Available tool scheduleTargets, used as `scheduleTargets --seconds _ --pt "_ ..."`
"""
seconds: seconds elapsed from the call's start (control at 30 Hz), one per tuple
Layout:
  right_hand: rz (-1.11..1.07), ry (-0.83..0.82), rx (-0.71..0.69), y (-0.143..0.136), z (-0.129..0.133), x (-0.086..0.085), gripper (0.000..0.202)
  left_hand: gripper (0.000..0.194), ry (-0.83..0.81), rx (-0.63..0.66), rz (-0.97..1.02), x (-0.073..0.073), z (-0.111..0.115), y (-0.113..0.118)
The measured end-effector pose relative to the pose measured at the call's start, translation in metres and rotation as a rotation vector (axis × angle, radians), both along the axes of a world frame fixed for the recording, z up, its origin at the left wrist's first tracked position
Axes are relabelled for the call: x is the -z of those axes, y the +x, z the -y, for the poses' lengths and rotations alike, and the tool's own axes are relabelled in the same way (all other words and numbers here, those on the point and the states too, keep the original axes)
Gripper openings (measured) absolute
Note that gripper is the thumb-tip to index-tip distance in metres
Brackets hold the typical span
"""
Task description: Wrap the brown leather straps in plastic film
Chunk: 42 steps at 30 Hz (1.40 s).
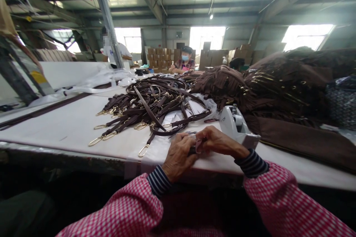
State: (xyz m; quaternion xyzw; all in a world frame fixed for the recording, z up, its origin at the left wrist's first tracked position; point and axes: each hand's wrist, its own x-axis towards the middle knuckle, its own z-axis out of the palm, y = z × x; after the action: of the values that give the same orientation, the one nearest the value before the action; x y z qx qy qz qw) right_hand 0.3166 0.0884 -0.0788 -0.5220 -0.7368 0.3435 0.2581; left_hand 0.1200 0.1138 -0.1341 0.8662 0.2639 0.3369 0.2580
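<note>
Both hands meet at the table's front edge, in front of a heap of straps. My left hand (179, 157) is closed, its fingers curled round a small dark brown piece (192, 150) that looks like part of a strap and is mostly hidden. Against it, my right hand (213, 141) is closed in a pinch; what its fingertips hold is covered by the fingers. Just beyond the right wrist stands a white tape dispenser (229, 118). The dark brown straps (158, 109) lie tangled beyond my left hand, with gold clasps (144, 150) pointing toward me.
Brown fabric goods with gold zips (286, 85) are piled high on the right. A long flat brown piece (306, 142) lies before them on the white tabletop (69, 126). Clear plastic (211, 105) sits behind the straps. A masked person (185, 63) is across the table.
</note>
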Motion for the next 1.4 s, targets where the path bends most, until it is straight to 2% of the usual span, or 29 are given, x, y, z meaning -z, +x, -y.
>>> scheduleTargets --seconds 0.07,0.13,0.43,0.53,0.63,0.77,0.9,1.0,1.07,1.23,1.33,1.4 --pt "-0.001 -0.008 -0.023 0.001 -0.003 0.000 0.009 0.015 0.169 -0.010 -0.111 0.002 -0.005 0.000" --pt "0.018 -0.010 -0.047 0.002 -0.005 -0.002 0.011 0.015 0.229 -0.007 -0.160 0.003 -0.010 0.002" --pt "0.330 -0.065 -0.162 -0.010 -0.017 -0.041 0.016 0.019 0.144 0.035 -0.120 -0.007 -0.019 0.004" --pt "0.423 -0.008 -0.191 -0.016 -0.018 -0.048 0.022 0.021 0.143 0.052 -0.115 -0.006 -0.018 0.002" --pt "0.504 0.111 -0.194 -0.018 -0.012 -0.048 0.020 0.018 0.147 0.078 -0.102 -0.006 -0.018 0.000" --pt "0.594 0.273 -0.181 -0.016 0.006 -0.035 0.020 0.017 0.171 0.097 -0.085 -0.005 -0.017 -0.001" --pt "0.853 0.608 -0.147 -0.018 0.031 -0.007 0.030 0.023 0.197 0.072 -0.092 -0.002 -0.017 0.003" --pt "1.051 0.849 -0.071 -0.023 0.045 0.014 0.023 0.028 0.225 0.050 -0.104 0.000 -0.018 0.006" --pt "1.072 0.933 -0.056 -0.025 0.049 0.025 0.020 0.030 0.229 0.032 -0.128 -0.002 -0.017 0.006" --pt "0.945 0.914 -0.043 -0.017 0.050 0.040 0.021 0.024 0.204 -0.002 -0.170 -0.008 -0.014 0.006" --pt "0.827 0.852 -0.009 -0.012 0.054 0.046 0.020 0.013 0.177 0.000 -0.146 -0.010 -0.015 0.004" --pt "0.763 0.817 0.022 -0.010 0.059 0.051 0.027 0.004 0.136 0.003 -0.119 -0.011 -0.015 0.002"
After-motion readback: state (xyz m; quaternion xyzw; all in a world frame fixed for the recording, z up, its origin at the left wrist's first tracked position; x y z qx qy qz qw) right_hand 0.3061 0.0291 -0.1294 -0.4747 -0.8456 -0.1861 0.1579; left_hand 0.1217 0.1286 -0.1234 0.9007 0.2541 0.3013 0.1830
